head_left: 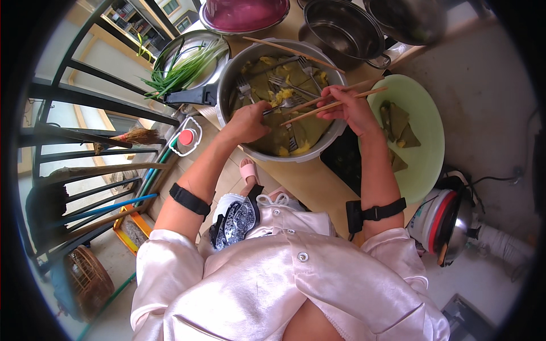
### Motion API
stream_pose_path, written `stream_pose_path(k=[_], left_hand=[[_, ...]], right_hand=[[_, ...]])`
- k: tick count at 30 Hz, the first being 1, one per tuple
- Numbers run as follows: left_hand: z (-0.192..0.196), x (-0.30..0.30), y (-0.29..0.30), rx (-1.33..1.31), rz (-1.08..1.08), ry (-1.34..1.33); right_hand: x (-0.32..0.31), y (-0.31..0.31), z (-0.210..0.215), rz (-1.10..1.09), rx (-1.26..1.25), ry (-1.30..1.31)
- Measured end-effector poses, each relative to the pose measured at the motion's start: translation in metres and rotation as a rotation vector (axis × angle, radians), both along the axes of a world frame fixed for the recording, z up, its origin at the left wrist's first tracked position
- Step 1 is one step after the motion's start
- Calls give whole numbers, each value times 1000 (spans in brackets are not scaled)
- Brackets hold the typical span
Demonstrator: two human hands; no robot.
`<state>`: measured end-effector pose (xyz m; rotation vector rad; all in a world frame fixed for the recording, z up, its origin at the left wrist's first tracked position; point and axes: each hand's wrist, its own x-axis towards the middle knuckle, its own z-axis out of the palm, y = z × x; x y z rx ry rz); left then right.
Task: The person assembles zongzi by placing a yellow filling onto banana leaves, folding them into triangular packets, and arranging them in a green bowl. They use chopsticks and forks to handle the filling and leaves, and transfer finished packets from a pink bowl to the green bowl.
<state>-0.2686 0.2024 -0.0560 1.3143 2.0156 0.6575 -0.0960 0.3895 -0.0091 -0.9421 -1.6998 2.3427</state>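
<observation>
Nearest, a black strap bands each forearm. The left hand (pixel 248 121) is closed on the handle of a fork (pixel 282 104), tines among the food; the right hand (pixel 348 108) pinches a pair of wooden chopsticks (pixel 330 102), tips pointing into the same large steel pot (pixel 233 71) of green leaf-wrapped parcels on the desk (pixel 310 182). Just right of the pot, a pale green bowl (pixel 424 165) holds folded parcels. Beyond left, green onions (pixel 185 71) lie in a steel pan; farther back stands a red lid (pixel 244 14)
</observation>
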Motion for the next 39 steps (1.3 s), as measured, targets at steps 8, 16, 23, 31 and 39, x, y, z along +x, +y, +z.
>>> stream_pose_path(k=[8,16,23,31,39], left_hand=[[2,0,-2,46,-136,62],[22,7,-2,29,-187,91],[49,-4,21,171,-231,23],[76,-39,49,82,-294,-145],[75,-47,32,293,119,-1125]], right_hand=[[12,5,12,27,12,47],[19,1,11,104,-11,6],[13,1,6,113,-54,45],[20,18,24,-10,-104,197],[48,11,24,-142,-71,281]])
